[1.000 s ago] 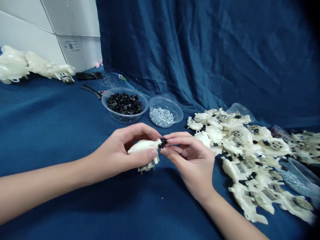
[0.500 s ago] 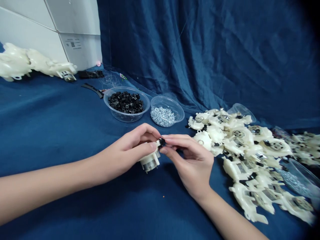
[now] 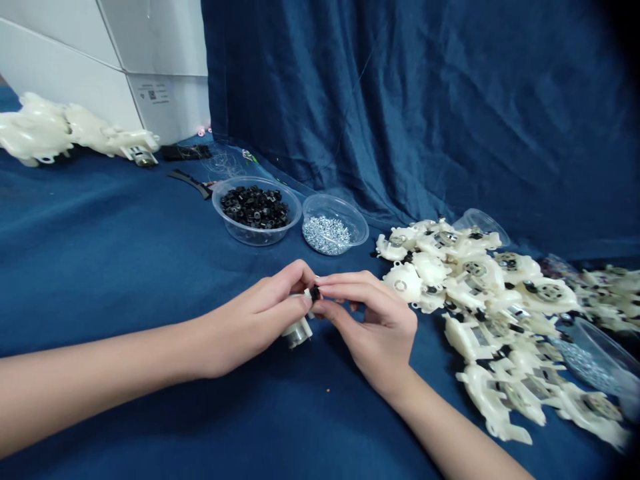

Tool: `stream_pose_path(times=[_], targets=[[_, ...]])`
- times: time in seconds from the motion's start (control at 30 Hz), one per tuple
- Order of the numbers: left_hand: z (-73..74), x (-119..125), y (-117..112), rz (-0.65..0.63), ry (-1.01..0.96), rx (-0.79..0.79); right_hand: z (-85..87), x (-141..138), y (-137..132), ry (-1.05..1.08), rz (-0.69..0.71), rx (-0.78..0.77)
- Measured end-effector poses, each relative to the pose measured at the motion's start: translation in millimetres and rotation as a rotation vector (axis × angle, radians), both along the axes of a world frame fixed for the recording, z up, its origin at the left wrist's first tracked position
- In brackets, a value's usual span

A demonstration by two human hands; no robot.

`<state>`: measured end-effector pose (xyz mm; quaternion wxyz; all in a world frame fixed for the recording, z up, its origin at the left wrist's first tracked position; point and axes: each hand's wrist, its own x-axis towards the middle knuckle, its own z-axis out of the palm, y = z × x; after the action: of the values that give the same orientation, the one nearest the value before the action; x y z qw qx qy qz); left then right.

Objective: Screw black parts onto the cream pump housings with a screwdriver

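My left hand is closed around a cream plastic housing with a silver motor; the motor end sticks out below my thumb, and my fingers hide most of the housing. At the housing's upper right end sits a small black plastic part. My right hand pinches this black part between thumb and fingertips, against the housing. Both hands meet above the blue cloth. Whether the black part is seated in the housing I cannot tell.
Beyond my hands stand a clear bowl of black parts and a clear bowl of screws. Cream motor housings are heaped at right, beside another screw container. At back left are more housings and a white box.
Both hands have shifted slightly left and down with the housing. The housing looks turned a little, and the black part is now more covered by my fingers.
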<state>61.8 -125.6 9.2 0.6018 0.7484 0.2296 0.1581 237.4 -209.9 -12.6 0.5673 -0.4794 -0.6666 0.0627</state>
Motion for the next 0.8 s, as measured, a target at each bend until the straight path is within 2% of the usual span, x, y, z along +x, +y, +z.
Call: stream_pose_path(times=[0.5, 0.67, 0.8], targets=[[-1.2, -2.2, 6.5, -0.056, 0.029, -0.006, 0.9, 2.3, 0.3, -0.036, 0.003, 0.012], [-5.4, -1.5, 8.7, -0.035, 0.001, -0.051, -1.1, 0.5, 2.2, -0.016, -0.006, -0.050], [-8.2, -0.2, 11.1, -0.022, -0.027, -0.187, 12.7, 11.4, -1.4, -0.083, -0.051, -0.164]])
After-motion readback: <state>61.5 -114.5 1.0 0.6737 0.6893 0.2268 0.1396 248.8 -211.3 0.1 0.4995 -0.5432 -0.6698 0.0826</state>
